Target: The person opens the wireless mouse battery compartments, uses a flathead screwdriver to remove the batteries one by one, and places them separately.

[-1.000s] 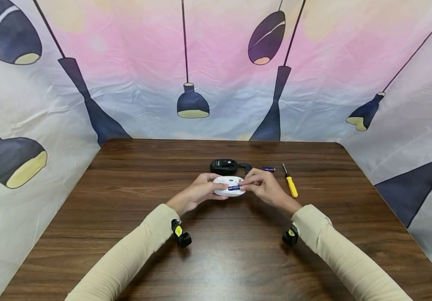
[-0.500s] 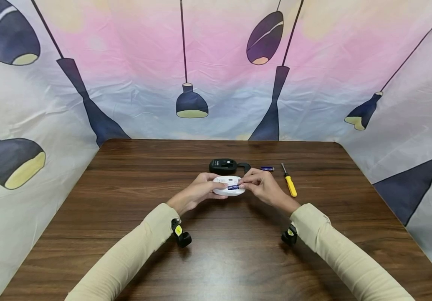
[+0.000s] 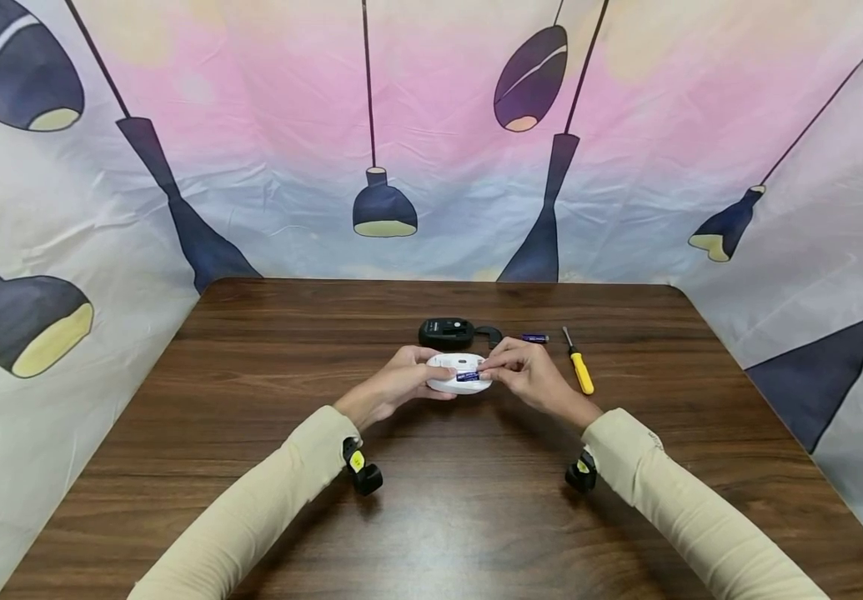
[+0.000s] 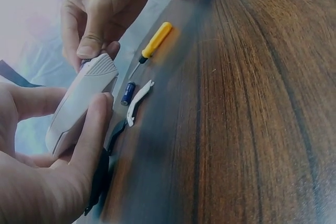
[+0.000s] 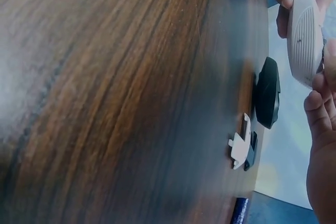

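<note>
My left hand (image 3: 401,379) grips a white computer mouse (image 3: 469,388) above the table, its underside turned up and its battery slot uncovered. A blue battery (image 3: 466,377) lies along that slot, and the left thumb reaches over the mouse beside it. With thumb and fingertips my right hand (image 3: 529,373) pinches the battery's right end. In the left wrist view the ribbed end of the mouse (image 4: 79,100) faces the right hand, and only a bit of the battery (image 4: 84,62) shows under the right thumb.
Behind the hands lie an upturned black mouse (image 3: 446,332), its black cover (image 3: 489,335), a second blue battery (image 3: 535,338) and a yellow-handled screwdriver (image 3: 582,372). A white battery cover (image 5: 240,148) rests near the black one. A printed cloth hangs behind the table.
Both hands keep their hold on the mouse and battery, with only tiny finger shifts. The things on the table stay where they were.
</note>
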